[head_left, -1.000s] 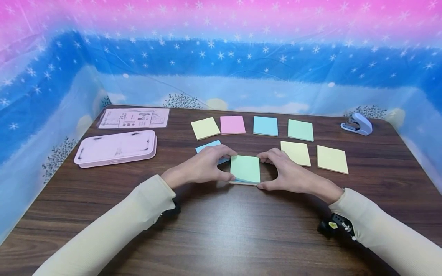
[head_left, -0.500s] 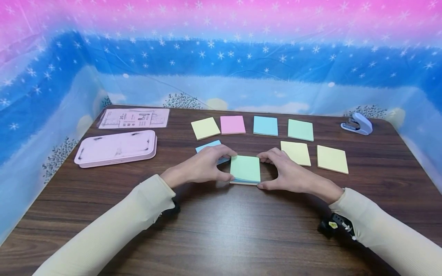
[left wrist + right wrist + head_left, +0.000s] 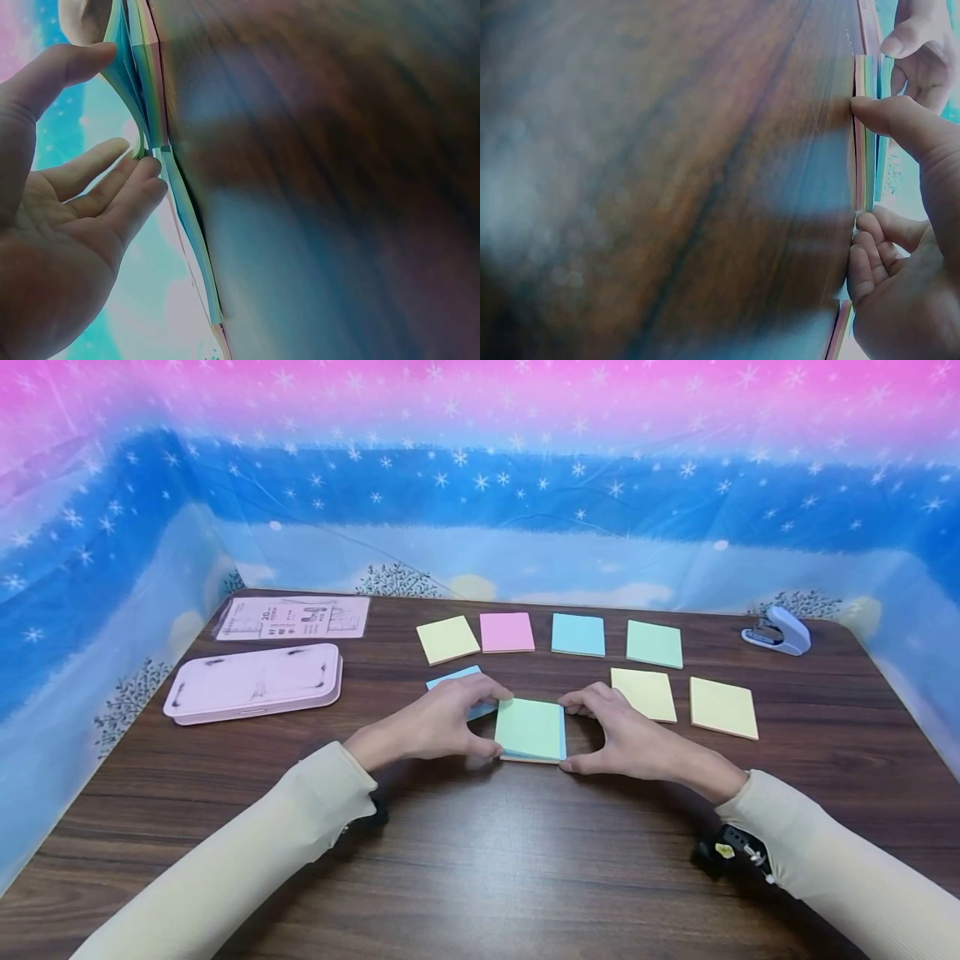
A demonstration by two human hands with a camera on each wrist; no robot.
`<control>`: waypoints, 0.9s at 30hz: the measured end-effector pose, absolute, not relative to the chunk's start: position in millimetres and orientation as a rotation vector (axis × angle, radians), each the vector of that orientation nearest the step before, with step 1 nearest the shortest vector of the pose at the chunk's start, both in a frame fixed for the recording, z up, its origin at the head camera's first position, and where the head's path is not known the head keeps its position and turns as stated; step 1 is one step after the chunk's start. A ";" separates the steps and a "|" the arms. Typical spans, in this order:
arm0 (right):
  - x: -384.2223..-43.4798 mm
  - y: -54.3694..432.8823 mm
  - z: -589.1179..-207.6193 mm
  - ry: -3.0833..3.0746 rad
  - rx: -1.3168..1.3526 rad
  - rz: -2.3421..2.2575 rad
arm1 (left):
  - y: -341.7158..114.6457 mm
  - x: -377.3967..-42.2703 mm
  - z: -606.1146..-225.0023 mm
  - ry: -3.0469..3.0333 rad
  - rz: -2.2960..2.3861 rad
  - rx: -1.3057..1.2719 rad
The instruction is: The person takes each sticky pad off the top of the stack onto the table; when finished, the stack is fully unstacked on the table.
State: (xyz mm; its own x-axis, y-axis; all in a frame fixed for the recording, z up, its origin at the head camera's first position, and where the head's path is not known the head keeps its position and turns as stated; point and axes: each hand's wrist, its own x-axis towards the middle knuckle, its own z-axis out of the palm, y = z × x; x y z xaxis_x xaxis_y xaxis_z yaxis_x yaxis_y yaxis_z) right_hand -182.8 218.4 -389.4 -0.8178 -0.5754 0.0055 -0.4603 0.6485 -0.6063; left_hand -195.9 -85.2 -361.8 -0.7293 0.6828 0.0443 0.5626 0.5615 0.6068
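Observation:
A stack of sticky notes (image 3: 531, 731) lies on the table between both hands, a green layer on top. A blue strip shows along its right side, and pink and yellow layers appear below in the right wrist view. With thumb at the near left corner and fingers at the far one, my left hand (image 3: 444, 717) holds the top green and blue layers, which bow apart from the stack (image 3: 152, 82) in the left wrist view. My right hand (image 3: 628, 735) grips the stack's right side, thumb at the near corner, fingers at the far corner.
Partly behind my left hand lies a blue pad (image 3: 454, 677). Yellow pads (image 3: 723, 707) lie to the right; yellow, pink (image 3: 507, 632), blue and green pads line the back. A pink case (image 3: 253, 683) and a printed card (image 3: 294, 617) are left, a stapler (image 3: 780, 631) far right.
The top green layer has slid slightly left with my left hand, and a blue strip now shows along the right edge. My right hand stays almost in place.

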 end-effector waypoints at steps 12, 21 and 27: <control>-182.5 219.8 -389.0 2.677 -0.847 -0.905 | -77.3 -192.2 -358.6 2.604 0.755 1.043; -182.8 220.0 -389.9 2.682 -0.851 -0.899 | -71.6 -190.7 -359.0 2.652 0.657 1.105; -183.3 219.4 -390.3 2.678 -0.852 -0.907 | -75.1 -191.0 -359.7 2.683 0.688 1.101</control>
State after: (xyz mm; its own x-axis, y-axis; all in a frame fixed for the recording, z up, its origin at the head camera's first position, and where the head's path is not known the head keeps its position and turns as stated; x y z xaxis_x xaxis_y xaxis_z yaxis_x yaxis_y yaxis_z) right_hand -183.3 219.4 -390.3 -0.8173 -0.5762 0.0055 -0.4609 0.6479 -0.6065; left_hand -191.0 -75.1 -359.7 -0.7157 0.6979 0.0251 0.6238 0.6228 0.4722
